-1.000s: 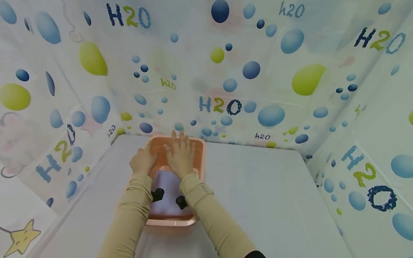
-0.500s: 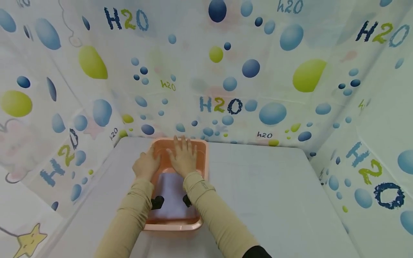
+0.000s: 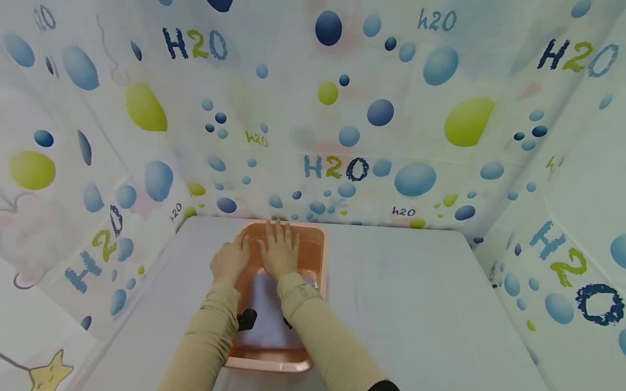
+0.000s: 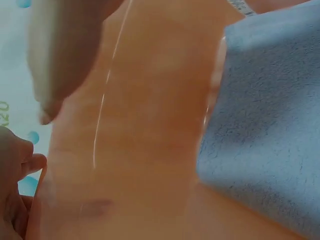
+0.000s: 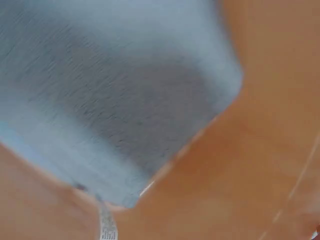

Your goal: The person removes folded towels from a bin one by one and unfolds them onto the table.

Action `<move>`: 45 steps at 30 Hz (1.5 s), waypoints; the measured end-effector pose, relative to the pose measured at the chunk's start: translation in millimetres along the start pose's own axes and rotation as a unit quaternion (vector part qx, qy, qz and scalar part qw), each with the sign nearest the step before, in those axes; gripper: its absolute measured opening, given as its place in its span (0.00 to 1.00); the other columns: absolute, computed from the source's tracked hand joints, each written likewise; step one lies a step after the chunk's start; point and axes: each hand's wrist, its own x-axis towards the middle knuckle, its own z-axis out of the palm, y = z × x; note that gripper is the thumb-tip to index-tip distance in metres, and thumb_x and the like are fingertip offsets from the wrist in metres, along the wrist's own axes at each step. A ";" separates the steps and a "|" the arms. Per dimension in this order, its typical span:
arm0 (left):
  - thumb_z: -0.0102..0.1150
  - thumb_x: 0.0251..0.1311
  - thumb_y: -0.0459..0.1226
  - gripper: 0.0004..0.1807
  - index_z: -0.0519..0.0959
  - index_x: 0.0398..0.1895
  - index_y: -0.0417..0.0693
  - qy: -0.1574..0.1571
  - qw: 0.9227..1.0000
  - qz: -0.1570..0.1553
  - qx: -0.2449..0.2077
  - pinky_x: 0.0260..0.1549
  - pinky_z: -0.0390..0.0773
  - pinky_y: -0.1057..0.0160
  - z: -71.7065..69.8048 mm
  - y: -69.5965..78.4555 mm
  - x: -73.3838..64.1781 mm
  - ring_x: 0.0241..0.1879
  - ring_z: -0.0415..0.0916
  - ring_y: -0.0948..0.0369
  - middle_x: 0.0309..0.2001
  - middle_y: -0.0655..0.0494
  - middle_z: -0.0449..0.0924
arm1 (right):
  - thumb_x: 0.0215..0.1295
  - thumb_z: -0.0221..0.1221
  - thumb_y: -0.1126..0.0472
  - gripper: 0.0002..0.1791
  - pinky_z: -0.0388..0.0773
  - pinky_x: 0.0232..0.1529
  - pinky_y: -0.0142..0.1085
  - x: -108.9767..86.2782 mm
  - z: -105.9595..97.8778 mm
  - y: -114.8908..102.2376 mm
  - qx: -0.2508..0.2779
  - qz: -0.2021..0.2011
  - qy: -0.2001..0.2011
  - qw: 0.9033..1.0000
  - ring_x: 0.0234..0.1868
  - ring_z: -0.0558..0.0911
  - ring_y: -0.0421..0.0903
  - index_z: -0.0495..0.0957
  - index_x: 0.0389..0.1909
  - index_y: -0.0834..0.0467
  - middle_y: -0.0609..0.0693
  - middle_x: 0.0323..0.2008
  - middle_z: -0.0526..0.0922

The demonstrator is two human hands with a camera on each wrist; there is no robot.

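Observation:
A peach-coloured plastic basin (image 3: 320,255) stands on the white table. Inside, at its near half, lies a pale blue-lavender textured cloth (image 3: 269,309) with a small white printed label (image 5: 108,225). My left hand (image 3: 230,260) is at the basin's far left corner; in the left wrist view curled fingers grip the rim (image 4: 36,210). My right hand (image 3: 281,254) stretches over the far end, its fingers straight and spread, their tips at the far rim. Whether its palm touches the inside of the basin cannot be told. Both forearms partly cover the cloth and the basin's sides.
White sheeting printed with blue and green bubbles and "H2O" lettering forms the back wall (image 3: 337,130) and both side walls. The basin's far end is close to the back wall. White table surface (image 3: 391,293) extends to the right. A black wrist device (image 3: 248,319) overlaps the cloth.
The basin has shifted slightly right against the background. My left hand follows it at the corner, while the right hand sits farther left across the basin. The head view has also tilted slightly.

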 end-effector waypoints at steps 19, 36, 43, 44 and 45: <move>0.14 0.64 0.66 0.38 0.44 0.74 0.62 -0.141 0.986 0.022 -0.092 0.63 0.53 0.35 -16.4 -25.1 6.6 0.67 0.50 0.33 0.71 0.40 0.50 | 0.67 0.32 0.32 0.36 0.34 0.72 0.57 -18.8 34.9 1.0 -0.008 0.012 -0.137 0.990 0.76 0.34 0.52 0.35 0.72 0.35 0.41 0.75 0.32; 0.12 0.65 0.64 0.38 0.46 0.74 0.58 -0.119 0.989 0.004 -0.082 0.61 0.58 0.35 -6.1 -24.5 5.5 0.65 0.57 0.34 0.68 0.36 0.56 | 0.62 0.35 0.27 0.39 0.37 0.71 0.58 -22.2 71.1 3.2 -0.069 0.003 -0.192 0.979 0.76 0.37 0.51 0.37 0.72 0.33 0.41 0.75 0.35; 0.14 0.66 0.63 0.37 0.47 0.74 0.58 -0.116 0.989 0.001 -0.088 0.60 0.60 0.35 -10.9 -23.9 3.0 0.64 0.58 0.33 0.68 0.35 0.57 | 0.61 0.33 0.26 0.39 0.38 0.71 0.58 -29.5 75.8 -1.2 -0.045 0.026 -0.236 0.970 0.76 0.41 0.50 0.44 0.72 0.34 0.42 0.75 0.43; 0.14 0.67 0.63 0.36 0.47 0.73 0.58 -0.114 0.989 0.003 -0.091 0.60 0.60 0.35 -11.1 -24.0 2.9 0.64 0.58 0.33 0.68 0.36 0.57 | 0.61 0.33 0.26 0.39 0.38 0.71 0.58 -30.7 75.7 -1.5 -0.036 0.031 -0.244 0.969 0.76 0.41 0.50 0.44 0.72 0.35 0.43 0.75 0.44; 0.14 0.67 0.62 0.36 0.47 0.73 0.58 -0.113 0.989 0.004 -0.092 0.60 0.60 0.35 -11.1 -24.1 2.6 0.64 0.58 0.33 0.68 0.36 0.58 | 0.62 0.33 0.26 0.39 0.38 0.71 0.58 -31.8 75.5 -1.5 -0.025 0.036 -0.253 0.967 0.76 0.42 0.50 0.45 0.72 0.36 0.44 0.75 0.44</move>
